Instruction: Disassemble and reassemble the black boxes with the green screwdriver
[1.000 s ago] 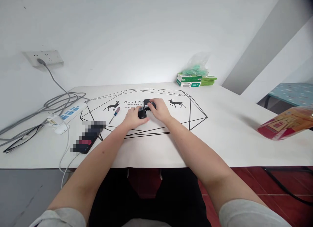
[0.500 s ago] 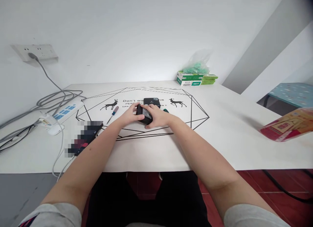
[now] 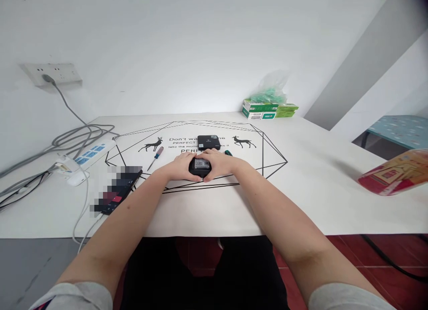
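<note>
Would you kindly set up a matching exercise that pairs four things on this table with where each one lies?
Things:
1. small black device
2. black box
3. screwdriver
4. green cartons

Places:
A. at the far edge of the table, by the wall
B. left of both hands, beside the printed deer
C. held between the left hand and the right hand
D. just beyond the hands, on the printed lettering

Pairs: 1-C, 2-D, 3-B, 4-A
</note>
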Demonstrator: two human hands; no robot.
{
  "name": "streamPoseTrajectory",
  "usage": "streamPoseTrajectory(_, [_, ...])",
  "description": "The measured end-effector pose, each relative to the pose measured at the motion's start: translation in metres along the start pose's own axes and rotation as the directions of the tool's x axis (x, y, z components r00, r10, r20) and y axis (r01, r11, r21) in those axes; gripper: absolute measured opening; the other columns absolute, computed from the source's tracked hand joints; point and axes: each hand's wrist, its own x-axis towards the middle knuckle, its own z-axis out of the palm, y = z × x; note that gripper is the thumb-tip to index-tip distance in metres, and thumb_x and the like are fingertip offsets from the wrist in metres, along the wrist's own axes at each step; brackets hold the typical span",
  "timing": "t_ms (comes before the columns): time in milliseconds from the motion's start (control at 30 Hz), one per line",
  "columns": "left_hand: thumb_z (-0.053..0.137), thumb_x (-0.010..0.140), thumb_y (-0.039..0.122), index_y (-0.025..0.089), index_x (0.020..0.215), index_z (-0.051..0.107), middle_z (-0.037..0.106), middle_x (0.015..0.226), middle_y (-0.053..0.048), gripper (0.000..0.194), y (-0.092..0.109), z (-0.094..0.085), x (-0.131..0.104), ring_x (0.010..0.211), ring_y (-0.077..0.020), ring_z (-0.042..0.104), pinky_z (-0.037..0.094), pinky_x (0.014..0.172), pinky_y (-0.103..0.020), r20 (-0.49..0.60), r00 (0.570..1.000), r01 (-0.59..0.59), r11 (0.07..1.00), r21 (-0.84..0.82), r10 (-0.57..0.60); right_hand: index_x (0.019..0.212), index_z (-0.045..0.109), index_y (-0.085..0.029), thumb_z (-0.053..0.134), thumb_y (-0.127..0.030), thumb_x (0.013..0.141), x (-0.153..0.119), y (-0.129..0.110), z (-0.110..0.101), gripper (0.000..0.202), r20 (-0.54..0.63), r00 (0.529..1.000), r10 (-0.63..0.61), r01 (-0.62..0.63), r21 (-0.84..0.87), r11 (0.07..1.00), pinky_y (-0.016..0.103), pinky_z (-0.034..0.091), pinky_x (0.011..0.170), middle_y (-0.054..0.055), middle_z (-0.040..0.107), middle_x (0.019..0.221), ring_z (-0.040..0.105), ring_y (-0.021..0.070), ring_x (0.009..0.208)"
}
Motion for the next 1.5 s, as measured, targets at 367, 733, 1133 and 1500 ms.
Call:
streamPoseTrajectory(367, [0.084,0.071,0.066,0.02,0.17,0.041,0.046,0.171,-0.019,0.117,0.007,0.004,-0.002,0.159,-0.0464,0.042,0.04,0.129,-0.056,0.038,0.998,-0.049,0.998,0.035,0.047,0.158,0.06,-0.024,0.082,-0.056,0.091,-0.006,0.021,-0.013,0.077,-0.132,0.989,0.069,-0.058,0.084,0.995,0.05,0.046,0.125,0.016,0.06,0.161,0.056,0.0367,0.15])
streamPoseTrajectory(733, [0.075,0.084,0.069,0.025,0.169,0.046,0.042,0.175,-0.016,0.101,0.016,0.012,0.002,0.163,-0.0423,0.037,0.035,0.133,-0.055,0.039,0.992,-0.123,0.992,0.0,0.123,0.159,0.058,-0.023,0.08,-0.017,0.087,-0.018,0.043,-0.024,0.075,-0.154,0.834,0.53,-0.525,0.075,0.848,0.043,0.06,0.098,0.018,0.075,0.141,0.075,0.0336,0.122])
streamPoseTrajectory(1133, [0.076,0.083,0.075,0.025,0.167,0.045,0.044,0.166,-0.018,0.102,0.024,0.014,-0.003,0.155,-0.044,0.042,0.038,0.129,-0.059,0.083,0.987,-0.14,0.99,0.027,0.137,0.15,0.062,-0.029,0.067,-0.031,0.095,0.007,0.034,-0.005,0.055,-0.827,0.561,0.034,0.223,0.191,0.956,0.052,0.068,0.089,0.012,0.073,0.133,0.068,0.0242,0.084])
streamPoseTrajectory(1500, [0.079,0.081,0.072,0.022,0.164,0.048,0.046,0.165,-0.019,0.102,0.025,0.015,-0.002,0.155,-0.0441,0.043,0.038,0.13,-0.06,0.067,0.986,-0.156,0.988,0.014,0.155,0.148,0.062,-0.03,0.069,-0.029,0.097,0.006,0.027,-0.002,0.052,-0.83,0.549,-0.093,0.315,0.103,0.944,0.049,0.069,0.082,0.009,0.072,0.115,0.066,0.0242,0.084])
